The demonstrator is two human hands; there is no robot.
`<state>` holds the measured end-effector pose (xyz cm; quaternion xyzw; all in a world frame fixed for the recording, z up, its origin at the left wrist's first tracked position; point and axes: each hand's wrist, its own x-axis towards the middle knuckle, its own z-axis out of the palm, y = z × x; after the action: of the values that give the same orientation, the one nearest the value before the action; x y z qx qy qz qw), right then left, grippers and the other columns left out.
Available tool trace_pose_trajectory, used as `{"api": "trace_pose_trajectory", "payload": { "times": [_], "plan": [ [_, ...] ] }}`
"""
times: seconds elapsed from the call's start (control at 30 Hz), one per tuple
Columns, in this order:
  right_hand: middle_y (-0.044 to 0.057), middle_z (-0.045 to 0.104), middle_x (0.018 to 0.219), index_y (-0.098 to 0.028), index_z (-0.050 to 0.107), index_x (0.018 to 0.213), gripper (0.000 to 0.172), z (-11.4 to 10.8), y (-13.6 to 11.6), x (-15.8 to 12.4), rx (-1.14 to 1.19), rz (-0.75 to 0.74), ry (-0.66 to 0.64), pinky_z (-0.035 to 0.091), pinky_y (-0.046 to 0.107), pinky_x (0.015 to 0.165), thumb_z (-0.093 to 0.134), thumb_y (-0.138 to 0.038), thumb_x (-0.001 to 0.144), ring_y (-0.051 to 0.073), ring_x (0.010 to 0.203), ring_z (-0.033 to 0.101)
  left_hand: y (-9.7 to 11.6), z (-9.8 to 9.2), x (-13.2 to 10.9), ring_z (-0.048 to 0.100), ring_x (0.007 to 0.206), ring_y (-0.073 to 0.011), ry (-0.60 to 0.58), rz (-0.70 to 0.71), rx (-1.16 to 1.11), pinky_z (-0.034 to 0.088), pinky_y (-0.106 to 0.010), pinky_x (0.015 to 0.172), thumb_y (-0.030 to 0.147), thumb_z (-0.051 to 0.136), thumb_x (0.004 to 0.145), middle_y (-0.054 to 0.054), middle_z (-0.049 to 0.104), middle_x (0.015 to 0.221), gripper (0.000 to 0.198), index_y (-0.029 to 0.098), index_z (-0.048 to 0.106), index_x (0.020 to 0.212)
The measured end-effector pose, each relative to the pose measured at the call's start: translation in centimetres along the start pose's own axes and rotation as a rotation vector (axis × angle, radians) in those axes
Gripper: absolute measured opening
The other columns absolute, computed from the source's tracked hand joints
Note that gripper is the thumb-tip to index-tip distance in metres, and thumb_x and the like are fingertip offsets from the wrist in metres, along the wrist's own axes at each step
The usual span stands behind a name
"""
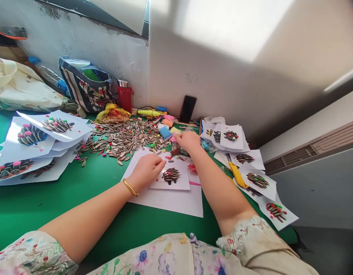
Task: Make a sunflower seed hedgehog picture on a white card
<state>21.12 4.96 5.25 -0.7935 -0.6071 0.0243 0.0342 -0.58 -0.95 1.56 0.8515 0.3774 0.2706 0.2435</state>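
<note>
A white card (182,184) lies in front of me with a hedgehog-like picture (171,175) of striped sunflower seeds and small red dots. My left hand (146,171), a gold bangle (130,188) on its wrist, rests at the card's left edge with fingers curled together. Whatever those fingers may hold is hidden. Beyond the card, my right hand (189,141) is closed in a pinch beside pale yellow clay (175,130) and a blue clay packet (165,132). I cannot make out what is between its fingertips. Under the card are larger white sheets (167,206).
Loose sunflower seeds (124,135) spread across the green table (107,206). Finished-looking seed cards (61,128) are stacked left, and more cards (258,179) lie right beside a yellow cutter (237,173). A phone (188,109) leans on the wall near a red flask (124,95).
</note>
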Motion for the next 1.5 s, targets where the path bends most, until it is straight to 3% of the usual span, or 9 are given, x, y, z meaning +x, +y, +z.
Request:
{"api": "trace_pose_trajectory", "payload": {
  "times": [0.13, 0.23, 0.37, 0.47, 0.53, 0.73, 1.13, 1.3, 1.5],
  "plan": [
    [0.018, 0.070, 0.109, -0.017, 0.075, 0.098, 0.050, 0.3, -1.0, 2.4, -0.002, 0.061, -0.086, 0.045, 0.043, 0.088, 0.051, -0.060, 0.088, 0.035, 0.107, 0.061, -0.1, -0.2, 0.0, 0.058, 0.075, -0.0195, 0.011, -0.004, -0.008, 0.042, -0.031, 0.069, 0.037, 0.046, 0.095, -0.005, 0.063, 0.072, 0.038, 0.020, 0.067, 0.068],
    [0.013, 0.070, 0.111, -0.022, 0.073, 0.098, 0.043, -0.2, -1.0, 1.8, 0.052, 0.060, 0.015, 0.045, 0.041, 0.087, 0.050, -0.057, 0.089, 0.033, 0.109, 0.060, -0.2, -0.2, 0.0, 0.059, 0.079, -0.0199, 0.039, -0.010, -0.032, 0.044, -0.032, 0.072, 0.037, 0.047, 0.096, -0.005, 0.065, 0.076, 0.036, 0.020, 0.067, 0.072],
    [0.007, 0.070, 0.103, -0.021, 0.065, 0.097, 0.031, -1.1, -0.7, -2.4, 0.283, -0.109, 0.266, 0.045, 0.034, 0.081, 0.060, -0.049, 0.085, 0.026, 0.100, 0.060, -0.1, -0.4, -0.1, 0.061, 0.092, -0.0207, 0.183, 0.000, -0.161, 0.047, -0.036, 0.084, 0.037, 0.051, 0.095, -0.006, 0.069, 0.096, 0.025, 0.019, 0.068, 0.097],
    [0.002, 0.069, 0.095, -0.023, 0.060, 0.102, 0.024, -1.2, -0.5, -6.9, 0.454, -0.261, 0.220, 0.045, 0.030, 0.073, 0.063, -0.040, 0.084, 0.020, 0.084, 0.061, 0.3, -0.5, -0.4, 0.060, 0.103, -0.0206, 0.319, 0.029, -0.275, 0.048, -0.038, 0.092, 0.036, 0.054, 0.095, -0.007, 0.067, 0.111, 0.024, 0.020, 0.064, 0.110],
    [0.002, 0.068, 0.098, -0.024, 0.060, 0.104, 0.023, -0.8, -0.3, -9.5, 0.505, -0.333, 0.205, 0.046, 0.031, 0.075, 0.063, -0.034, 0.084, 0.020, 0.086, 0.061, 0.6, -0.5, -0.6, 0.060, 0.106, -0.0202, 0.350, 0.084, -0.325, 0.048, -0.038, 0.094, 0.034, 0.055, 0.096, -0.007, 0.067, 0.114, 0.022, 0.021, 0.063, 0.112],
    [0.007, 0.068, 0.111, -0.025, 0.064, 0.116, 0.027, 0.9, 0.2, -12.3, 0.574, -0.453, 0.233, 0.047, 0.037, 0.090, 0.062, -0.032, 0.090, 0.024, 0.103, 0.061, 0.9, -0.1, -1.1, 0.063, 0.105, -0.0193, 0.292, 0.167, -0.411, 0.050, -0.037, 0.095, 0.031, 0.058, 0.094, -0.006, 0.069, 0.109, 0.017, 0.022, 0.065, 0.107],
    [0.006, 0.070, 0.105, -0.024, 0.063, 0.111, 0.021, 1.3, 1.0, -13.6, 0.616, -0.461, 0.113, 0.049, 0.036, 0.083, 0.056, -0.030, 0.092, 0.024, 0.096, 0.063, 2.1, -0.1, -0.6, 0.063, 0.080, -0.0167, 0.066, -0.137, -0.747, 0.055, -0.031, 0.072, 0.039, 0.068, 0.086, -0.003, 0.066, 0.087, 0.021, 0.019, 0.061, 0.086],
    [0.007, 0.069, 0.111, -0.025, 0.061, 0.122, 0.029, 1.3, 1.4, -13.5, 0.646, -0.546, 0.112, 0.048, 0.038, 0.090, 0.052, -0.035, 0.096, 0.025, 0.103, 0.061, 1.9, 0.1, -0.5, 0.061, 0.075, -0.0139, 0.114, -0.126, -0.778, 0.055, -0.029, 0.070, 0.039, 0.073, 0.081, 0.000, 0.062, 0.081, 0.025, 0.019, 0.057, 0.082],
    [0.006, 0.068, 0.091, -0.023, 0.065, 0.102, 0.019, 1.3, 1.3, -13.5, 0.671, -0.540, 0.164, 0.047, 0.035, 0.080, 0.050, -0.034, 0.096, 0.022, 0.089, 0.060, 1.4, 0.5, -0.8, 0.065, 0.088, -0.0183, 0.181, 0.026, -0.565, 0.055, -0.034, 0.082, 0.035, 0.066, 0.089, -0.005, 0.070, 0.094, 0.016, 0.021, 0.070, 0.095]
  ]
}}
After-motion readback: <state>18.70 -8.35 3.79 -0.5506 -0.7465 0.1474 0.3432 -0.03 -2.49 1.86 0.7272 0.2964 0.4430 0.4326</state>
